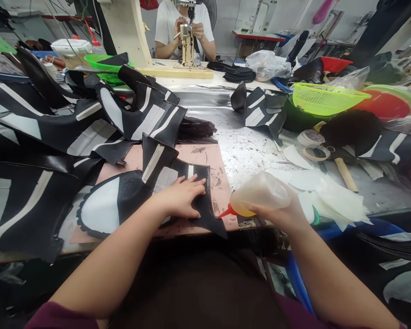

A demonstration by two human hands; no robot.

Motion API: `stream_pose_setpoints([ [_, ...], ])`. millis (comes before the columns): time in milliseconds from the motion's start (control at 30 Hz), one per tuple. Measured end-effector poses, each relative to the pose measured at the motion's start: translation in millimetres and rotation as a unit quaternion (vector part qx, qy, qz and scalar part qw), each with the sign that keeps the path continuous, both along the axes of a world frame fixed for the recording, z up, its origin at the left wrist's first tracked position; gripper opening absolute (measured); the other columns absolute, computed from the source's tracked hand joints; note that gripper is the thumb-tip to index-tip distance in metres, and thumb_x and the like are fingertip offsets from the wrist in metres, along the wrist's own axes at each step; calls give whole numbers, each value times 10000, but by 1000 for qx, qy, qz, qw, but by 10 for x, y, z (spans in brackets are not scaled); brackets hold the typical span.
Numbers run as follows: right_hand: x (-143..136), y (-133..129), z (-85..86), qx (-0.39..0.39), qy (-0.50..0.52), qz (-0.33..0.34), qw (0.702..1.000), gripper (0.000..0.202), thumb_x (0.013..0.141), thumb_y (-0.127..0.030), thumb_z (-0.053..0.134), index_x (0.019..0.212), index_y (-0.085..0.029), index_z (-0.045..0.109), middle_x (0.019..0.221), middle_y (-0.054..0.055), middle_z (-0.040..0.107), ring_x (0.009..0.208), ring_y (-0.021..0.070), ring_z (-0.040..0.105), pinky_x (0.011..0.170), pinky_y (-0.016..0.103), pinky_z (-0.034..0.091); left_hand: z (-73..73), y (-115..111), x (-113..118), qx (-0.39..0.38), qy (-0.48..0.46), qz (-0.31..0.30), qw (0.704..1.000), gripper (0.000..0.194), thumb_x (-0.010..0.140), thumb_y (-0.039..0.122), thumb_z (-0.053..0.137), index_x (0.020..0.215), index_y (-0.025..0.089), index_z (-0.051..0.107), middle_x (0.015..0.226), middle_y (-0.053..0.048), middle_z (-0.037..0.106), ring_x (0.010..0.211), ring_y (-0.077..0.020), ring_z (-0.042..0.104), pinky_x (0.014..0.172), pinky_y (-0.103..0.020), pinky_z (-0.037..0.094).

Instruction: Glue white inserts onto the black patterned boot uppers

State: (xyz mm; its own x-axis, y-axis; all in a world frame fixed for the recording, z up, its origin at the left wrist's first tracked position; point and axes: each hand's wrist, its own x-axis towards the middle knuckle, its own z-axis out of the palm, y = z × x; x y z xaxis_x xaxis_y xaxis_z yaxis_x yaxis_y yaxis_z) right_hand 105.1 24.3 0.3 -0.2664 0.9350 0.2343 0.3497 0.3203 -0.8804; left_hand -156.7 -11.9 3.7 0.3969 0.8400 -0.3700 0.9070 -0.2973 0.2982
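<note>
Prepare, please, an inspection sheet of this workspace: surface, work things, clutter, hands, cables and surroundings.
Surface: metal tabletop, speckled with dark bits; stained pink board under the work.
Job's things: black piece lying on the board; squeeze bottle, tilted, its red nozzle at the piece's edge.
Clutter: similar pieces piled at left; white sheets and yellow-green basket at right.
Hands: left hand spread on the piece; right hand grips the bottle.
Cables: thin cord at upper left; ends unclear.
Surroundings: co-worker opposite, at a sewing machine.
</note>
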Motion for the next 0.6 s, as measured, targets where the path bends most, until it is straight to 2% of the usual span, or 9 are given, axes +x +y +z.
stream_pose_setpoints([
  [200,94,-3,71,-24,2,21,999,580,448,-430,817,930,-179,616,822,65,654,759,264,609,625,368,528,0,-8,11,4,16,6,1000,553,685,418,652,1180,230,493,1481,-41,220,1370,-260,118,1101,-480,103],
  [300,142,-12,105,-107,19,67,992,544,448,-397,816,906,-180,616,804,66,660,738,261,615,597,357,523,76,-117,72,51,63,19,997,578,696,447,658,1210,237,496,1472,-58,246,1356,-290,164,1093,-475,152],
  [367,163,-32,76,-190,47,98,976,519,428,-415,814,852,-187,618,752,57,656,688,252,613,560,353,520,135,-254,138,125,113,59,984,554,727,485,632,1168,164,539,1423,-139,330,1309,-340,266,1049,-476,257],
  [433,170,-64,1,-245,114,83,959,511,407,-495,798,779,-199,608,667,36,629,611,228,591,505,340,504,163,-419,214,178,154,117,965,506,803,523,519,1037,81,598,1241,-230,500,1155,-378,446,918,-482,398],
  [500,168,-97,-93,-275,203,38,939,512,432,-579,753,752,-212,592,656,30,608,579,204,568,461,313,477,137,-581,279,183,168,157,956,512,879,495,361,929,57,621,1016,-242,597,982,-370,550,791,-477,467],
  [533,167,-107,-134,-280,245,17,928,508,465,-605,724,767,-221,587,686,34,610,583,196,563,437,292,456,105,-653,298,179,167,163,956,510,899,455,307,929,56,623,979,-236,607,960,-365,561,775,-476,477],
  [600,175,-107,-189,-277,297,-6,914,474,546,-618,668,821,-242,580,779,44,621,603,183,556,398,253,403,24,-777,289,181,152,147,960,464,908,353,280,1023,46,608,1080,-235,588,1071,-363,521,862,-477,459],
])
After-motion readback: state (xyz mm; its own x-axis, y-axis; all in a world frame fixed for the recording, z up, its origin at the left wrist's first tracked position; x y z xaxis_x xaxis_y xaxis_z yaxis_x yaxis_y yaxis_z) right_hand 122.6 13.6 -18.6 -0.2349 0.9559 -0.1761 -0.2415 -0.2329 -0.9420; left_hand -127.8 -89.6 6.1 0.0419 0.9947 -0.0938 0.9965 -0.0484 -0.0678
